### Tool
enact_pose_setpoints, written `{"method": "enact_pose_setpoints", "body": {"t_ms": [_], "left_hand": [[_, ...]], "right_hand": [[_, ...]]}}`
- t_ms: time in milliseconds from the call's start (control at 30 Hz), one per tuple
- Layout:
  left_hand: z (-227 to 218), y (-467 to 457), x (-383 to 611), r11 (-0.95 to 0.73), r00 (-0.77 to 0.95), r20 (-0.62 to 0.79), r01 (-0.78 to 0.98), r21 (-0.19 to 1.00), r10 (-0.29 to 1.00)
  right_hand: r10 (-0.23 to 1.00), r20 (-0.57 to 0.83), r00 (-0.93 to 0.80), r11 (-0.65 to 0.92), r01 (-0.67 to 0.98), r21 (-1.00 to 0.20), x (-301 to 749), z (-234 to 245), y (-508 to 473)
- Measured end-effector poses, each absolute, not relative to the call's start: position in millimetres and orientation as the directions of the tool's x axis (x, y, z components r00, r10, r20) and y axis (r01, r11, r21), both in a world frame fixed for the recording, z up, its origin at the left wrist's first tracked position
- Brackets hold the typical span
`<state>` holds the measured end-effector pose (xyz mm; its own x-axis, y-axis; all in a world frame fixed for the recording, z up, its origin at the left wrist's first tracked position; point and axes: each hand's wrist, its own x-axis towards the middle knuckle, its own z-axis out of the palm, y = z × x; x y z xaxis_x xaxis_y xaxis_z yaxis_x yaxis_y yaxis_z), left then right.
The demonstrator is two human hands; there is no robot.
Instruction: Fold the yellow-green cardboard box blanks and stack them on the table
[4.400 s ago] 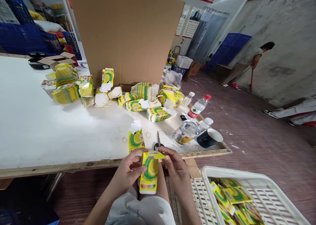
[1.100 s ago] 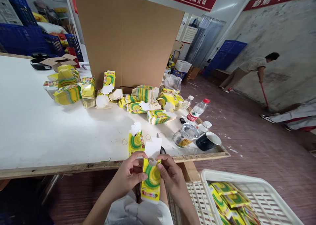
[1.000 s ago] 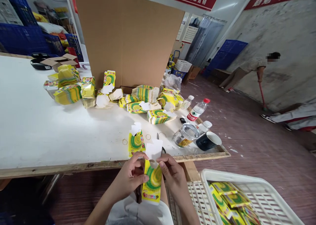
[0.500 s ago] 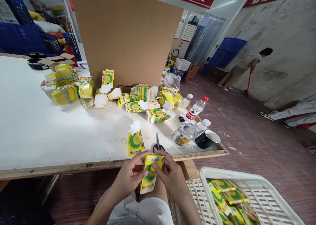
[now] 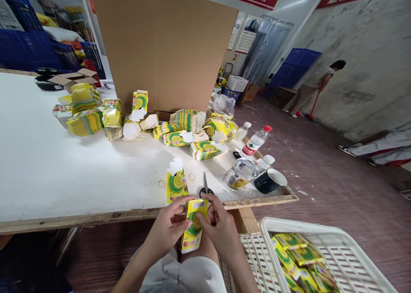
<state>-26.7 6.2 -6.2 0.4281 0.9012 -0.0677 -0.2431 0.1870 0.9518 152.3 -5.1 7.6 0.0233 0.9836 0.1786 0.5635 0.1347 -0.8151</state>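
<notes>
Over my lap, just off the table's front edge, I hold a yellow-and-green carton with a barcode at its top end. My left hand grips its left side, thumb on the front face. My right hand has its thumb pressed on the middle of the front and its fingers at the upper right. Beyond my hands a flat carton with a raised white flap lies on the table, next to black-handled scissors. Rubber bands lie near them.
Stacks of flat cartons stand along a large cardboard sheet. On the right are a clear jar, a dark mug and a red-capped bottle. A white basket holds several cartons. A person sweeps behind.
The carton in my hands has shifted slightly left and up, and my right fingers have moved a little at its upper corner. The sweeping person's broom has moved left.
</notes>
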Motion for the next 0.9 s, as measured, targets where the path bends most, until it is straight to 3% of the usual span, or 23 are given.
{"method": "enact_pose_setpoints", "body": {"t_ms": [167,233,300,367,433,467,500,567,667,800,900], "left_hand": [[-7.5,2.9,-20.1,0.230,0.425,-0.091,-0.287,0.930,0.900],[-7.9,3.2,-17.7,0.183,0.419,-0.063,-0.254,0.950,0.906],[-10.0,7.5,-19.9,0.065,0.349,-0.010,-0.147,0.987,0.937],[-15.1,15.5,-26.1,-0.090,0.223,0.082,0.026,0.996,0.971],[-23.0,23.9,-32.3,-0.191,0.126,0.170,0.183,0.964,0.977],[-27.5,27.1,-34.0,-0.207,0.107,0.187,0.226,0.952,0.977],[-31.8,29.4,-34.4,-0.209,0.103,0.189,0.247,0.946,0.976],[-38.6,30.7,-31.9,-0.207,0.135,0.178,0.247,0.947,0.975],[-42.6,28.1,-27.9,-0.204,0.190,0.168,0.190,0.960,0.967],[-41.6,25.5,-35.0,-0.207,0.234,0.167,0.162,0.965,0.958],[-39.9,24.7,-40.6,-0.203,0.051,0.197,0.131,0.970,0.979]], "right_hand": [[0.990,0.135,0.051,0.115,0.285,-0.952,156.1,-1.9,-5.0],[0.982,0.145,0.122,0.107,0.274,-0.956,164.5,0.8,-12.6],[0.924,0.248,0.292,0.099,0.445,-0.890,183.3,13.8,-27.9],[0.736,0.464,0.493,-0.026,0.706,-0.708,209.7,33.4,-46.9],[0.535,0.648,0.542,-0.207,0.828,-0.521,232.7,49.2,-61.2],[0.499,0.678,0.540,-0.249,0.839,-0.484,238.7,51.9,-63.9],[0.505,0.672,0.542,-0.242,0.836,-0.493,239.5,50.2,-62.7],[0.619,0.550,0.560,-0.133,0.765,-0.630,225.0,32.9,-47.8],[0.853,0.173,0.492,-0.063,0.427,-0.902,178.8,-11.2,-4.1],[0.922,0.067,0.381,-0.030,0.244,-0.969,132.2,-47.4,43.7],[0.932,0.016,0.363,-0.015,0.082,-0.997,128.8,-45.2,46.7]]}}
